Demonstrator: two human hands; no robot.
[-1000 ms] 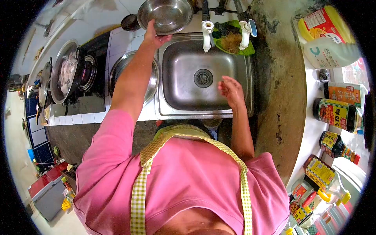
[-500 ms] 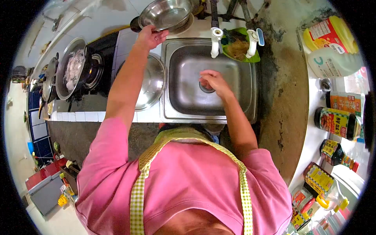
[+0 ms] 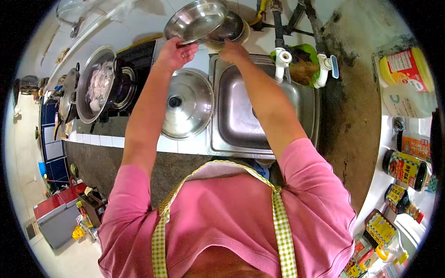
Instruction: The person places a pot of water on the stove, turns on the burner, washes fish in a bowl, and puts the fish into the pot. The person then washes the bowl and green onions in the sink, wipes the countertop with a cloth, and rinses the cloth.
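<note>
My left hand (image 3: 176,54) grips the near rim of a shiny metal basin (image 3: 194,21), which is tilted above the counter behind the sink. My right hand (image 3: 234,52) reaches over the sink's back edge, with its fingers curled at the near rim of a dark round bowl (image 3: 228,28). Part of that bowl is hidden by the basin, and my right fingertips are partly hidden. The dark bowl rests in or on a paler round dish (image 3: 244,36). Below my left hand, a domed metal lid (image 3: 187,104) lies on the white tiles.
The steel sink (image 3: 218,134) is in front of me, with white taps (image 3: 281,65) behind it. At left, a pot (image 3: 83,104) holding pale pieces stands by the stove burner (image 3: 126,88). Several bottles and jars (image 3: 405,169) line the right-hand shelf.
My right hand has moved from over the sink drain up and left to the dark bowl. My left hand still holds the basin, and more of the dark bowl now shows. The view has shifted.
</note>
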